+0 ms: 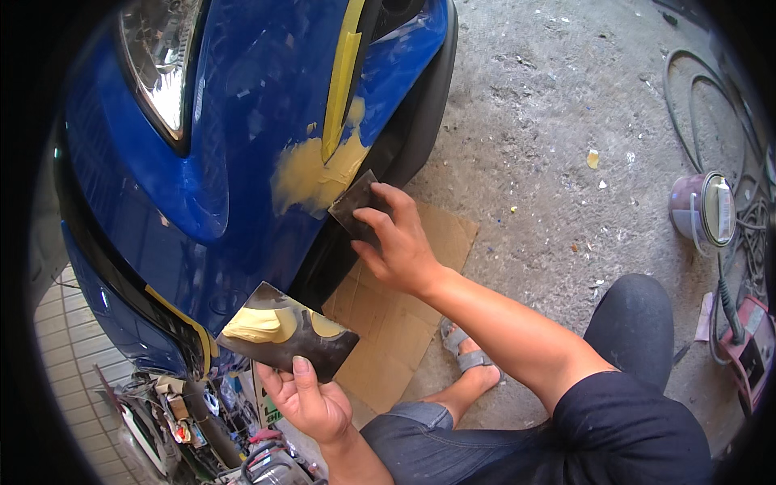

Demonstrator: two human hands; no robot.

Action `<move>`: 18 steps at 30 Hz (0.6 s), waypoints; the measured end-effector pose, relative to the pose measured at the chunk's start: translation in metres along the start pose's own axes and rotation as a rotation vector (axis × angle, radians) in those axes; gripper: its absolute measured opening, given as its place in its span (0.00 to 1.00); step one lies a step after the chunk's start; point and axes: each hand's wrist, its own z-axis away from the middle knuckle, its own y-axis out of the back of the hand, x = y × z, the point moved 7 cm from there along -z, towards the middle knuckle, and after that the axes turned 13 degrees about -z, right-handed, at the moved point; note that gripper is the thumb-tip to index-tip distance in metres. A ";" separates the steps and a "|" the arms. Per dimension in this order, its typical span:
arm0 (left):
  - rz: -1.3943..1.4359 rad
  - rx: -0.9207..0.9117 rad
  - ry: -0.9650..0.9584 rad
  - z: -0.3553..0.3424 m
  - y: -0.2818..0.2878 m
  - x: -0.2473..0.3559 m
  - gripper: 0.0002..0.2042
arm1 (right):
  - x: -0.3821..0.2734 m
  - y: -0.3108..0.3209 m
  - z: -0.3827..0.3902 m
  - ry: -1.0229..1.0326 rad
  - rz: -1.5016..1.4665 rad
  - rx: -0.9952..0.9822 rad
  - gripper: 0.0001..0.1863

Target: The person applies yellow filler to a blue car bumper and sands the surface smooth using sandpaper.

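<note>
My left hand (309, 402) grips the lower edge of a dark flat plate (303, 353), thumb on top. Pale yellow body filler (263, 324) lies on that plate in a thick lump and a smaller smear. In my right hand (398, 240) is a dark rectangular spreader (356, 206), its far edge at the rim of a yellow filler patch (315, 174) on the blue car bumper (250, 137). The patch looks rough and uneven, feathered out on its left side. Yellow masking tape (343, 85) runs down the panel into the patch.
Cardboard (396, 323) covers the floor under the bumper. A headlight (164, 65) sits at the upper left. To the right stand a paint can (702, 210), cables (697, 89) and a pink-red machine (748, 352). Assorted clutter (190, 420) fills the lower left.
</note>
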 end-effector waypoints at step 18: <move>0.026 0.009 0.006 0.000 0.002 0.000 0.25 | -0.007 0.007 -0.003 0.132 0.280 -0.047 0.30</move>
